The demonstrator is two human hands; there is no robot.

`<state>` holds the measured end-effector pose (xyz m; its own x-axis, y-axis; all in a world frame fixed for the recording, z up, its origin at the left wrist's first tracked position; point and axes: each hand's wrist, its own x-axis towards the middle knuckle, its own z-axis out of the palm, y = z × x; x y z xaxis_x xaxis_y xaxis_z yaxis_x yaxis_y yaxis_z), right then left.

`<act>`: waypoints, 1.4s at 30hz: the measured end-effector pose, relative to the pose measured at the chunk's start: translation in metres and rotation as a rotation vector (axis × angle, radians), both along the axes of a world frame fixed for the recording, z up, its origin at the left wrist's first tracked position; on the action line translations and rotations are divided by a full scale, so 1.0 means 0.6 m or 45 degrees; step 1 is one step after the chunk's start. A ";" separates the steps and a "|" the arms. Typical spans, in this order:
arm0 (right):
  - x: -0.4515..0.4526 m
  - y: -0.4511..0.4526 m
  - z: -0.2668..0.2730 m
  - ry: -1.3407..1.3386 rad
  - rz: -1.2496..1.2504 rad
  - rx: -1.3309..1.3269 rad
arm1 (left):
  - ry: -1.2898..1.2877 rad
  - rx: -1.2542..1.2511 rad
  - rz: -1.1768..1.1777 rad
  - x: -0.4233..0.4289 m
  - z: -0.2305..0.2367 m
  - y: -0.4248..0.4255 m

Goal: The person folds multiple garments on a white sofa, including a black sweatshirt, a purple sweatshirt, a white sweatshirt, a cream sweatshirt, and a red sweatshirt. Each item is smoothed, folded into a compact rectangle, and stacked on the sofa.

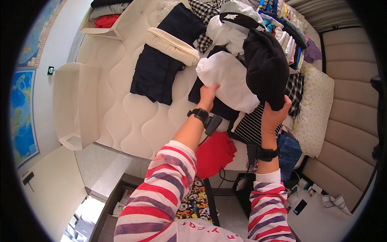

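Observation:
My left hand point(208, 96) grips the near left edge of a white garment point(228, 78) with thumb and fingers. In my right hand point(274, 116) is the lower end of a bunched black garment point(266, 63). The black cloth hangs beside the right side of the white one. Beneath the white garment lies dark navy cloth point(198, 90), partly covered. A black-and-white striped garment point(251, 124) is just left of my right wrist. Red cloth point(215, 154) lies at the near bed edge below my left wrist.
On the quilted mattress point(145, 121) are folded navy garments point(155, 75) and a cream roll of cloth point(173, 45). A grey-and-black Nike garment point(242, 15) tops the far pile. Fabric bins point(87, 106) stand left. A floral pillow point(316, 109) and padded headboard point(350, 90) bound the right.

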<state>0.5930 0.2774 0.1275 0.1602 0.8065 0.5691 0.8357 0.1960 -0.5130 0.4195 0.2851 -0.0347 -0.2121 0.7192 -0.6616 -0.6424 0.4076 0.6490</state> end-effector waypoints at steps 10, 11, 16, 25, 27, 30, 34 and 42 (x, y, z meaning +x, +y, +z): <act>-0.083 -0.048 -0.086 -0.357 0.023 -0.217 | -0.410 -0.017 0.357 -0.363 0.090 -0.336; -0.107 -0.055 -0.120 -0.424 0.064 -0.316 | -0.446 -0.055 0.373 -0.386 0.092 -0.368; -0.173 -0.082 -0.218 -0.942 -0.012 -0.720 | -0.305 -0.159 0.358 -0.433 0.088 -0.451; -0.308 -0.249 -0.113 0.987 0.536 -1.674 | -0.750 -0.016 0.309 -0.478 0.077 -0.469; -0.348 -0.292 -0.078 0.900 0.543 -1.508 | -0.517 -0.174 0.259 -0.477 0.076 -0.454; -0.398 -0.331 -0.027 0.353 0.513 -1.104 | 0.032 -0.252 -0.032 -0.471 0.085 -0.446; -0.486 -0.415 0.011 -0.078 0.540 -0.725 | -0.209 -0.068 -0.150 -0.476 0.100 -0.472; -0.465 -0.457 -0.171 0.158 0.133 -0.878 | 0.598 -0.403 -0.200 -0.551 0.014 -0.525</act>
<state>0.3141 0.0030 0.0246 0.0927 0.9912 -0.0945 0.7573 -0.1318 -0.6396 0.0887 -0.0301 -0.0263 -0.4413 0.5487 -0.7101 -0.2314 0.6949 0.6808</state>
